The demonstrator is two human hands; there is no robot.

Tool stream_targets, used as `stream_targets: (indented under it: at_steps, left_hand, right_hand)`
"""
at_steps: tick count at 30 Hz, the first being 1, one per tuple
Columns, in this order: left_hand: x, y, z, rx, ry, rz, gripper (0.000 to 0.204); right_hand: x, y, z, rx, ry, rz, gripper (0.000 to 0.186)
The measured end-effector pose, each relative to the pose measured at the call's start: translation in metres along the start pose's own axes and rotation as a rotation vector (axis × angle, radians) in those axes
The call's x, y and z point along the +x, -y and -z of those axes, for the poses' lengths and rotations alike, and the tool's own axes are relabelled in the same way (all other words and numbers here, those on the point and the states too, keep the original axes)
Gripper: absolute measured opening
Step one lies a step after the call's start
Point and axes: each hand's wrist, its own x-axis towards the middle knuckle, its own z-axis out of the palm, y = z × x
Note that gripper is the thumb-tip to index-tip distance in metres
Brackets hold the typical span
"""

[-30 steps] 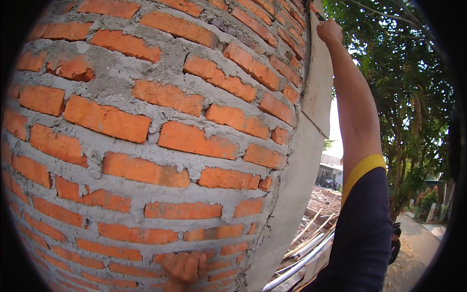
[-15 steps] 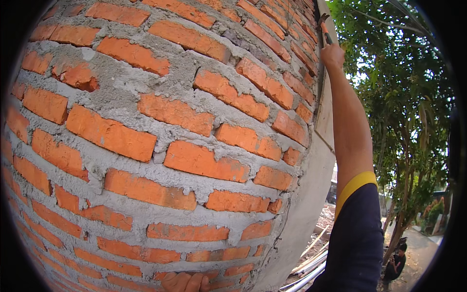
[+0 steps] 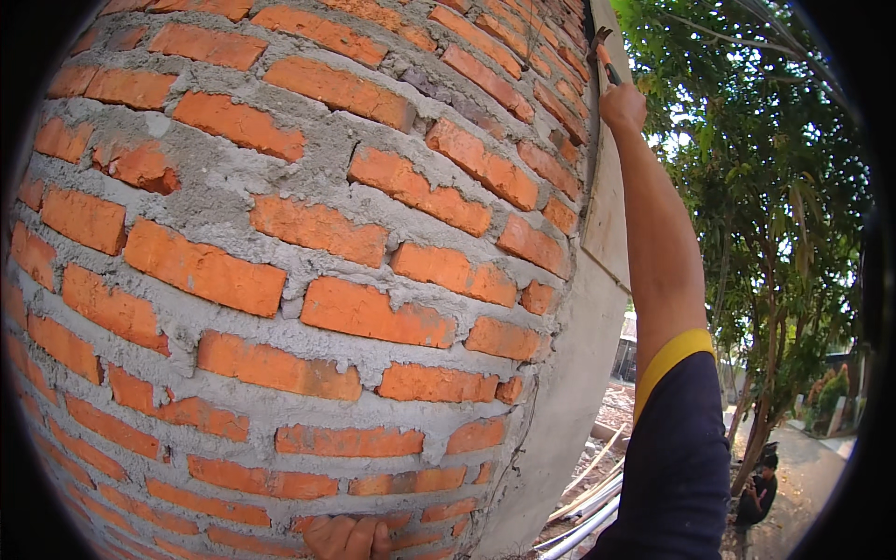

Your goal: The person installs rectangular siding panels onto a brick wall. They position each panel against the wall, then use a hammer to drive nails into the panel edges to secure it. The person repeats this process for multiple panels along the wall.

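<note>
My right arm is stretched up along the wall's right edge, and my right hand (image 3: 623,106) grips the handle of a claw hammer (image 3: 608,63). The hammer's dark head is at the narrow upper strip between the brick wall (image 3: 373,313) and a pale board (image 3: 609,219); whether it touches either is unclear. Low down, my left hand (image 3: 347,539) rests against the bricks with its fingers curled together. What those fingers hold, if anything, is hidden at the lower edge of the picture.
Rough grey mortar bulges between the orange bricks. A smooth grey concrete face (image 3: 551,420) borders the wall. Pipes and poles (image 3: 588,509) lie on the ground at right, near rubble. A leafy tree (image 3: 765,233) stands beyond, with a person (image 3: 757,490) crouching by its trunk.
The view has shifted slightly, so the wall's edge, hammer and right arm appear a little further left. The right hand keeps its hold on the hammer; the left hand stays low at the wall.
</note>
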Motion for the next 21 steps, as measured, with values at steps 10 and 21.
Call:
stream_targets:
  at_steps: [10,21]
  left_hand:
    - [-0.008,0.006,-0.005,0.018,-0.039,-0.029,0.014]
    - [-0.01,0.019,-0.012,0.079,-0.054,-0.093,0.017]
  right_hand:
    - [-0.027,-0.015,0.014,0.025,-0.114,0.09,0.033]
    - [-0.098,-0.132,0.095,0.152,-0.02,0.004,0.022]
